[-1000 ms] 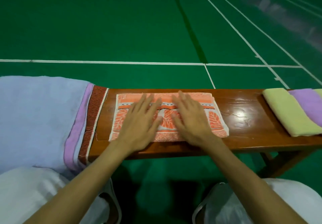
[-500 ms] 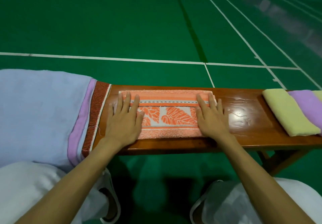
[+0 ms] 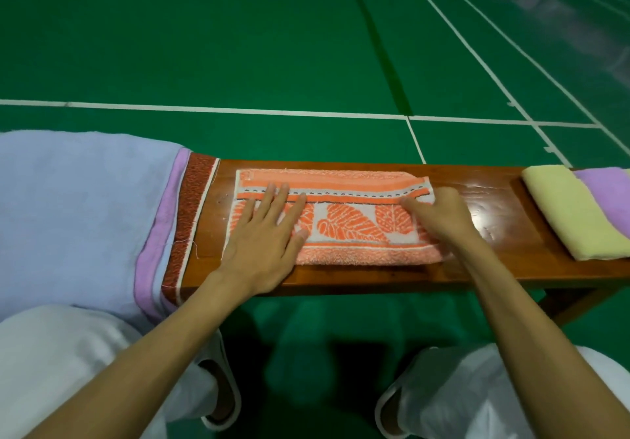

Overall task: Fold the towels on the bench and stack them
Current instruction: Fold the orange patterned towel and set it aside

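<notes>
Left hand (image 3: 266, 237) flat on orange towel (image 3: 354, 223), right hand (image 3: 439, 217) curled at its end, grip hidden

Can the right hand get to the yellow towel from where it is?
Probably yes. The right hand, which seems to grip the end of the orange towel, is not far from the yellow towel, with only bare bench between them. It would have to let go first.
</notes>
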Demonstrator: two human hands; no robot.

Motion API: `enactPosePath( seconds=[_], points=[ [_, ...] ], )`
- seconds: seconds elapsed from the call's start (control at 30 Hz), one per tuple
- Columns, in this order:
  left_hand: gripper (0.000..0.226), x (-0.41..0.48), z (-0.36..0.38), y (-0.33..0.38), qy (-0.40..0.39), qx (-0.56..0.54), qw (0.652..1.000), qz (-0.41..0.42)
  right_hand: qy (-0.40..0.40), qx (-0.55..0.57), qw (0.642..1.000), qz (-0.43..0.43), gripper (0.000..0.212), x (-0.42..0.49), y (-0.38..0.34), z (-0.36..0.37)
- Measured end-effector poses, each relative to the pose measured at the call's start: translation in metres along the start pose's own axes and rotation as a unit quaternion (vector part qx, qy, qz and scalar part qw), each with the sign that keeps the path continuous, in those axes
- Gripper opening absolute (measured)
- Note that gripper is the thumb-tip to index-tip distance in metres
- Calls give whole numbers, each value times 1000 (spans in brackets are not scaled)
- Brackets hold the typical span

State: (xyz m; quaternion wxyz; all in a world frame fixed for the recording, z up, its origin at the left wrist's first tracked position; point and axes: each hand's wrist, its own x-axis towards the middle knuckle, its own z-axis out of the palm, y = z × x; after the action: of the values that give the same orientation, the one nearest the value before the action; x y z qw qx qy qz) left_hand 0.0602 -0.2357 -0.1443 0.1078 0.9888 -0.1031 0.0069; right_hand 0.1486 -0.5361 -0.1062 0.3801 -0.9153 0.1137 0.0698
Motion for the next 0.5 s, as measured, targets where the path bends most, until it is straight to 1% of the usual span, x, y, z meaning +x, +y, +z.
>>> enactPosePath(
  seconds=[0.07, 0.13, 0.17, 0.2, 0.23, 0.27, 0.3, 0.33, 0.37, 0.4, 0.43, 0.5],
  points=[
    [70, 1, -4, 6, -4, -33, 999, 7, -23, 76, 997, -2, 20, -4, -5, -16],
    [71, 1, -9, 16, 19, -145, 989, 14, -29, 123, 992, -15, 15, -8, -9, -31],
    [66, 0, -11, 20, 46, -222, 974, 8, -19, 133, 991, -22, 15, -9, -11, -38],
    [55, 0, -14, 22, 76, -300, 951, -5, -7, 136, 990, -29, 17, -11, -12, -44],
    [42, 2, -17, 23, 99, -381, 918, -33, 4, 133, 990, -37, 20, -12, -14, -49],
    [31, 5, -20, 23, 105, -464, 877, -75, 10, 128, 991, -45, 22, -13, -15, -53],
    [26, 9, -25, 21, 88, -542, 827, -125, 11, 125, 991, -54, 23, -14, -17, -56],
    [27, 12, -29, 18, 56, -606, 776, -166, 10, 127, 990, -61, 22, -15, -20, -59],
    [29, 14, -32, 14, 20, -650, 735, -191, 10, 130, 989, -67, 20, -17, -24, -61],
    [32, 16, -35, 11, -12, -674, 710, -201, 12, 129, 989, -73, 18, -18, -30, -62],
    [36, 16, -36, 8, -39, -687, 697, -203, 16, 124, 989, -79, 16, -21, -36, -62],
    [42, 17, -37, 5, -67, -696, 686, -201, 30, 122, 988, -95, 14, -29, -55, -53]
  ],
)
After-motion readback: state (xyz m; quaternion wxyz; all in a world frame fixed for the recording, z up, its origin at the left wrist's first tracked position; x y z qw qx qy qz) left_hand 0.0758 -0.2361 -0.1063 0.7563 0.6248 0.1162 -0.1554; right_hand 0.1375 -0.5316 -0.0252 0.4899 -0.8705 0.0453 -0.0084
